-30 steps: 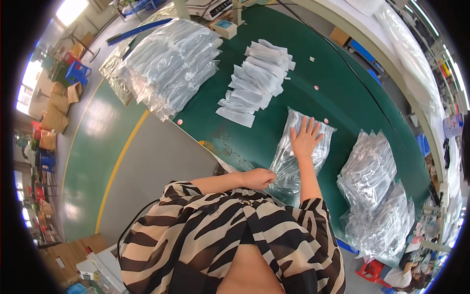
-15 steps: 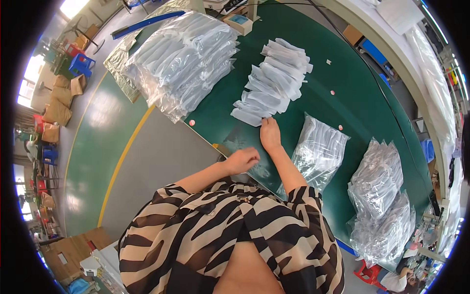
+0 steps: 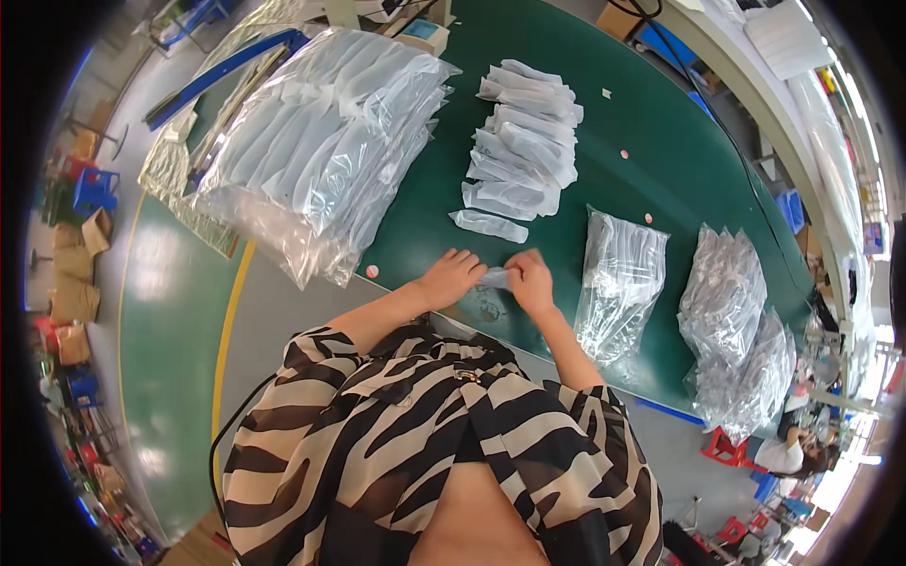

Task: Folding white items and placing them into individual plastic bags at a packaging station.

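Between my two hands, close to the table's near edge, is a small whitish translucent plastic packet (image 3: 494, 277). My left hand (image 3: 453, 279) grips one end with bent fingers. The other end is in my right hand (image 3: 530, 283), whose fingertips are slightly blurred. What the packet contains cannot be made out. Just beyond my hands, a single similar packet (image 3: 489, 225) lies on the green table top (image 3: 425, 231). Past it a row of overlapping packets (image 3: 528, 146) runs away from me.
On the left rises a tall stack of clear bags full of packets (image 3: 321, 132). To the right lie a filled clear bag (image 3: 619, 274) and two bulging bags (image 3: 725, 292). A blue bar (image 3: 222, 77) and a small box-shaped device (image 3: 422, 36) are at the far left.
My right hand has drawn back from the row's near end with a packet, and my left hand has taken its other end. The view has shifted slightly.
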A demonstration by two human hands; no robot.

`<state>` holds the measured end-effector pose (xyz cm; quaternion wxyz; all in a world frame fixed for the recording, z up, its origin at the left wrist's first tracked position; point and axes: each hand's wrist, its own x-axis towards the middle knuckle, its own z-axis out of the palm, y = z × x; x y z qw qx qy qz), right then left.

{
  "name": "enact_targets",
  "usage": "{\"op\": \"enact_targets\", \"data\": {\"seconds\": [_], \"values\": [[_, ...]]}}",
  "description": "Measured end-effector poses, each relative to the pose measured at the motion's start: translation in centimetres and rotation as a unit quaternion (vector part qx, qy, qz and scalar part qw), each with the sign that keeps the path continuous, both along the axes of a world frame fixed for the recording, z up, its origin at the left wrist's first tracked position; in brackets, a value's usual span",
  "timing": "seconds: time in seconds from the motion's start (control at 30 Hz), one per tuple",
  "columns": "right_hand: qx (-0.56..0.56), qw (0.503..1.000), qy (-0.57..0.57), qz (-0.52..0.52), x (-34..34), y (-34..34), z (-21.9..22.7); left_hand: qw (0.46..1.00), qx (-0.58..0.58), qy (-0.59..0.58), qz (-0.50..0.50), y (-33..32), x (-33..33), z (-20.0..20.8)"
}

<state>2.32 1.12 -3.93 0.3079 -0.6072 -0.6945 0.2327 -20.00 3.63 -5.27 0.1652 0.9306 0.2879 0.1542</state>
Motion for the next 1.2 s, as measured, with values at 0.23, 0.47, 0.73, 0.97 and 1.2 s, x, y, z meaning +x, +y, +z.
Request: {"op": "enact_targets", "data": {"seconds": [0.23,0.47,0.73,0.97,1.2], "values": [[0.086,0.984,-0.147,-0.045,-2.9,6.2,-1.8,0.997,0.023,-0.036,-0.058,2.3,-1.8,-0.9],[-0.014,0.994,-0.098,0.036,-1.8,2.9,-1.6,0.993,0.086,-0.085,0.011,2.4,-2.1,1.2],[-0.04,0.985,-0.087,0.14,1.2,1.0,0.0,0.999,0.047,-0.024,-0.006,0.2,-0.5,-0.3],[0.019,0.995,-0.012,0.096,1.9,-0.4,2.6,0.997,-0.001,-0.051,0.051,0.9,1.9,0.3],[-0.065,0.992,0.025,0.106,4.9,0.3,-1.2,0.998,0.028,-0.045,0.032,1.5,2.5,-0.4]]}}
